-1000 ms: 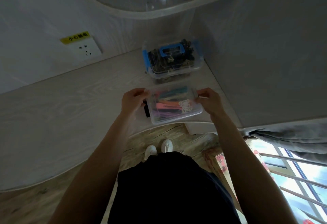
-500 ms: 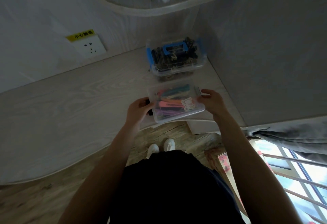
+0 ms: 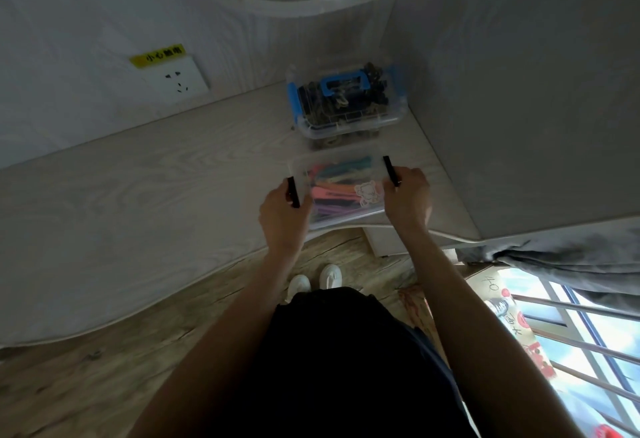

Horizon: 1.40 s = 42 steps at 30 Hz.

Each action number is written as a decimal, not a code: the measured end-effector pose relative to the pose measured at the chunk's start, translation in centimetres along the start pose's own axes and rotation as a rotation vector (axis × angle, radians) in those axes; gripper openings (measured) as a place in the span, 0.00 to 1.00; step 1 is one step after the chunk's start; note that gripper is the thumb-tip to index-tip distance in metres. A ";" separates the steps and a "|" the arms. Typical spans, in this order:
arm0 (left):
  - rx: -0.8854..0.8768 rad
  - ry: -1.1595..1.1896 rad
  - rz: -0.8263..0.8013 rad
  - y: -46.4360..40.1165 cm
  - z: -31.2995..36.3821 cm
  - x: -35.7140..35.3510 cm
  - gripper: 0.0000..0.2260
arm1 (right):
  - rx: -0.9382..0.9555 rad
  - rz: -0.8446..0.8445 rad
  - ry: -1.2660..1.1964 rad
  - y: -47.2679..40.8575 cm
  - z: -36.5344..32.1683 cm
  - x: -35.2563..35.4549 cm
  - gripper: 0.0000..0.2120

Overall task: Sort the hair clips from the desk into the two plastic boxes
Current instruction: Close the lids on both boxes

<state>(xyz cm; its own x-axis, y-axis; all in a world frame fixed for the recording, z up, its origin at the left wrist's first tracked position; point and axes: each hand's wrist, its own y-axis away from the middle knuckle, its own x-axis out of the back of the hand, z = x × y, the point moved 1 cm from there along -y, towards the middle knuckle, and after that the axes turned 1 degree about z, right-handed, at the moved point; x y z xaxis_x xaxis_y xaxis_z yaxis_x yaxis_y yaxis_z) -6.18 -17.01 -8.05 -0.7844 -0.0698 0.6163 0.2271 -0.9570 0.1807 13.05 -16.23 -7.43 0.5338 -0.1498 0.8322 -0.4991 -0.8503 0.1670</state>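
- Near box (image 3: 337, 183): clear plastic, lid on, standing at the front edge of the desk (image 3: 156, 188), just before the edge's curved cut-out. Through the lid show bright clips (image 3: 334, 191) in pink, orange, teal and purple, lying roughly parallel, and a pale bear-shaped sticker or clip at the right.
- Left hand (image 3: 282, 210): at the box's left end, fingers curled round the black latch (image 3: 293, 191) there; the latch stands up along the box side.
- Right hand (image 3: 408, 195): at the box's right end, fingers curled against the second black latch (image 3: 390, 171), thumb side toward the lid.
- Far box (image 3: 346, 101): clear plastic with blue handle and blue side latches, lid on, standing just behind the near box in the desk's back corner against the right-hand panel. It holds dark clips (image 3: 346, 108); single ones cannot be made out.
- Wall socket (image 3: 176, 79): white, on the back wall to the left, with a yellow label along its top edge.
- Shelf (image 3: 311, 4): curved, pale, above the far box; what stands on it is blurred.
- Floor (image 3: 86, 385): wood pattern; two white shoes (image 3: 315, 280) show below the desk edge.
- Window (image 3: 571, 351): lower right, barred, bright, with grey cloth above it.
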 end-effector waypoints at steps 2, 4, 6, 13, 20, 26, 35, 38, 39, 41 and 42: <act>-0.014 -0.016 -0.065 -0.2 -0.3 -0.4 0.12 | 0.034 0.038 0.065 0.3 -0.3 -0.1 0.12; -0.014 -0.009 -0.086 -0.3 -0.5 -0.5 0.12 | 0.070 0.060 0.120 0.5 -0.5 -0.2 0.13; -0.010 -0.016 -0.097 -0.4 -0.6 -0.5 0.14 | 0.069 0.066 0.140 0.6 -0.8 -0.3 0.12; 0.049 0.068 -0.177 -0.7 0.3 0.7 0.14 | 0.059 0.015 0.021 0.9 -0.3 -0.5 0.14; 0.066 0.582 -0.265 -0.9 3.7 6.6 0.16 | -0.008 -0.247 -0.866 2.3 -0.1 6.0 0.16; -0.062 0.622 -0.200 -3.7 7.8 7.6 0.14 | 0.171 -0.213 -1.042 0.1 -3.6 9.4 0.20; -0.118 0.544 -0.236 -10.2 10.6 5.6 0.22 | 0.204 -0.290 -0.871 -8.9 -6.6 6.8 0.31; -0.140 0.476 -0.269 -10.7 10.3 5.2 0.29 | 0.244 -0.269 -0.739 -9.9 -6.7 5.9 0.28; -0.148 0.454 -0.257 -10.6 10.1 5.1 0.30 | 0.247 -0.246 -0.729 -10.3 -6.6 5.6 0.27; -0.157 0.428 -0.207 -10.1 9.5 4.4 0.27 | 0.200 -0.155 -0.753 -10.0 -6.5 5.4 0.22; -0.134 0.443 -0.173 -9.7 9.2 4.1 0.26 | 0.174 -0.077 -0.751 -9.6 -6.2 5.2 0.18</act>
<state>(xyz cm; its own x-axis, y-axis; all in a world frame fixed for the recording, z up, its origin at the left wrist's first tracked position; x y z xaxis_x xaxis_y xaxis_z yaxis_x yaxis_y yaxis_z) -6.31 -5.40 -0.23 -0.9806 0.0086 0.1957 0.0180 -0.9908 0.1338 16.38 -5.71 -1.46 0.9134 -0.3363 0.2295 -0.3605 -0.9300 0.0722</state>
